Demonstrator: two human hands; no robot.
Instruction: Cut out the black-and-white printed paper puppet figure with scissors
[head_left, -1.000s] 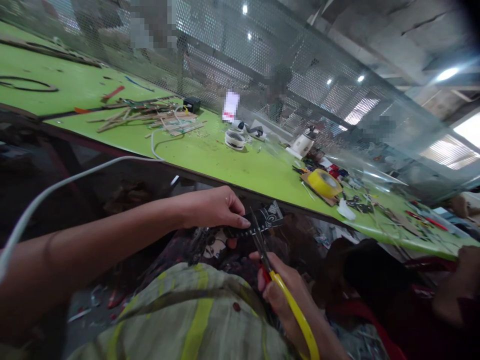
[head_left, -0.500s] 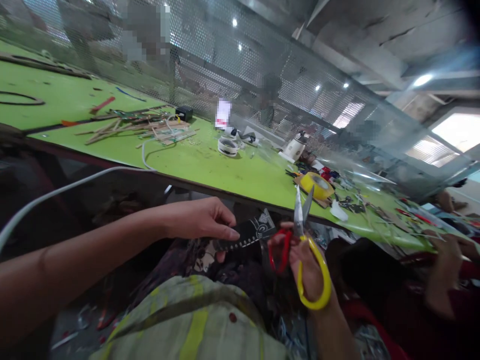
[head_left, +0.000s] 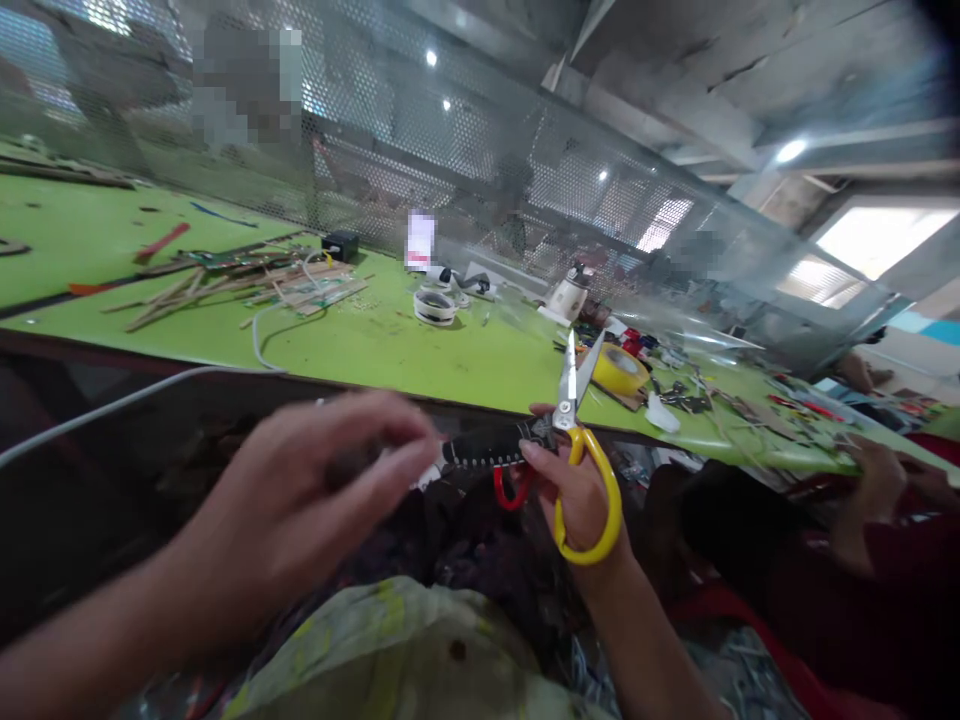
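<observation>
Workroom: a perforated screen is running along the far side of a green table, the whole view tilting down to the right. Daylight is coming in through a window at upper right.

On the table, left: thin sticks are lying in a loose heap, a small black box sitting just beyond. A white cable is trailing off the near edge. Toward the middle, a white roll is resting flat; farther right, a yellow tape roll is lying near scattered small parts.

Below the near edge, in front of the wearer's striped shirt: the right hand is gripping scissors and, between thumb and fingers, the right end of a black strip. The strip is showing white patterning and a row of pale dots along its lower edge. Scissor blades are pointing up, standing apart in a V; the red loop is hanging just below the strip, the yellow one lying against the palm.

Left hand: showing blurred, loosely open, holding nothing visible. Its fingertips are pointing at the strip's left end, just beside it; cannot tell whether touching.

Far right, another person's hand is reaching over the table edge.
</observation>
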